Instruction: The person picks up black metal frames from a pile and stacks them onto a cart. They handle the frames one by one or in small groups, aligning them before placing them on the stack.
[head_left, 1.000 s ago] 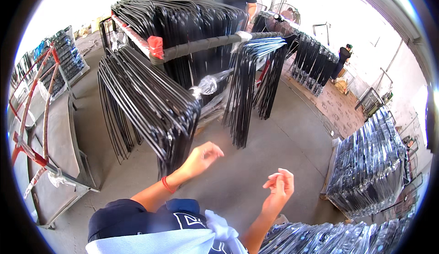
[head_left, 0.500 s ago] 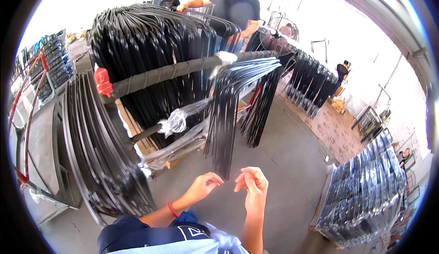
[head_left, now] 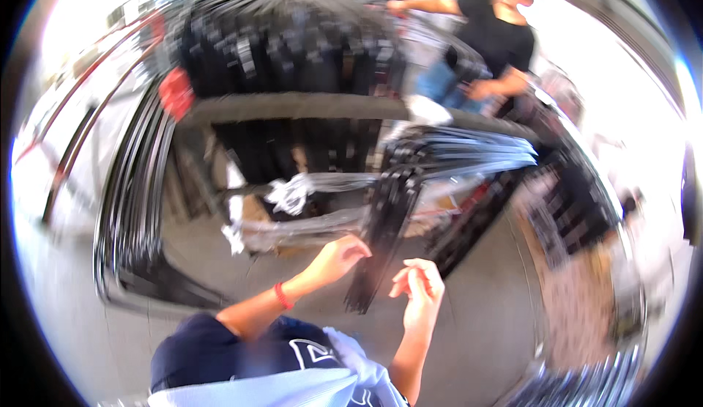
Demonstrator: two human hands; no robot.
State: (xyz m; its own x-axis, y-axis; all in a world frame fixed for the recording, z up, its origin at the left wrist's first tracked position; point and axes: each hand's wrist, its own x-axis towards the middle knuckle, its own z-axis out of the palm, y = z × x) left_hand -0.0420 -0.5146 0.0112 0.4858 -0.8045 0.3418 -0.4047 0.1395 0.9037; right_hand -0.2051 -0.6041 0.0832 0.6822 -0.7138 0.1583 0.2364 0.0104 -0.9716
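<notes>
The view is motion-blurred. My left hand (head_left: 338, 258), with a red band on its wrist, is raised with its fingertips at the left edge of a hanging bundle of thin black strips (head_left: 382, 240). My right hand (head_left: 419, 287) is lifted just right of that bundle's lower end, fingers loosely curled, holding nothing. The bundle hangs from a grey horizontal rail (head_left: 293, 106) that carries more black bundles.
A large mass of black strips (head_left: 285, 48) drapes over the rail behind, and another curtain of them (head_left: 135, 209) hangs at my left. Clear plastic wrap (head_left: 293, 194) trails below the rail. A person in a black shirt (head_left: 505, 37) stands beyond it. More racks (head_left: 578, 194) are at the right.
I have moved closer to the rail. Both hands rose toward the hanging black bundle, and my left fingertips now reach its edge.
</notes>
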